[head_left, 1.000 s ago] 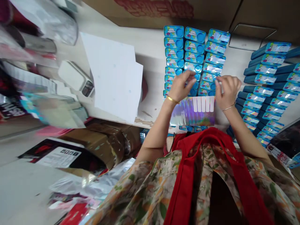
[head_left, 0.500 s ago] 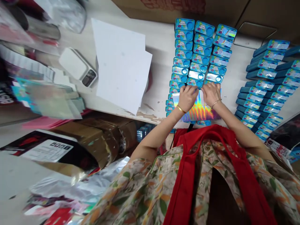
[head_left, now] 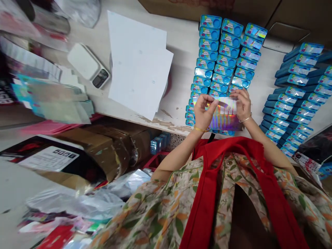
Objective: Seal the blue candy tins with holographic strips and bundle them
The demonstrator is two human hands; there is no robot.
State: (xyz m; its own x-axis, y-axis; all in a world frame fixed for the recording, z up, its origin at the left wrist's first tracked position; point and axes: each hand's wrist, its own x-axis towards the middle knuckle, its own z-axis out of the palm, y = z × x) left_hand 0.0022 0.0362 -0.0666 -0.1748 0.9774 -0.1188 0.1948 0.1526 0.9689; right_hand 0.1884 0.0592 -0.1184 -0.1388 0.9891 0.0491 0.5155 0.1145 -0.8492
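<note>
A shiny holographic sheet (head_left: 225, 121) with rainbow stripes lies over the near part of the rows of blue tins. My left hand (head_left: 204, 112) is at its left side, thumb and forefinger pinched together on the sheet's upper part, where a narrow strip seems to curl up. On the right, my right hand (head_left: 243, 105) has its curved fingers at the sheet's upper right edge; its thumb is partly hidden. Just beyond the sheet stand blue tins (head_left: 219, 77) in three columns. Several in the right column carry shiny labels (head_left: 251, 54) on top.
More labelled blue tins (head_left: 290, 91) stand at the right. Left of the hands lie white paper sheets (head_left: 140, 62) and a white device with a small display (head_left: 88, 65). Cardboard boxes (head_left: 103, 148) sit below the table's worn front edge. A large carton (head_left: 178, 12) borders the back.
My hands have drawn apart and slightly toward me from the sheet's far edge. The left fingers are now pinched at the sheet, and the view has shifted a little.
</note>
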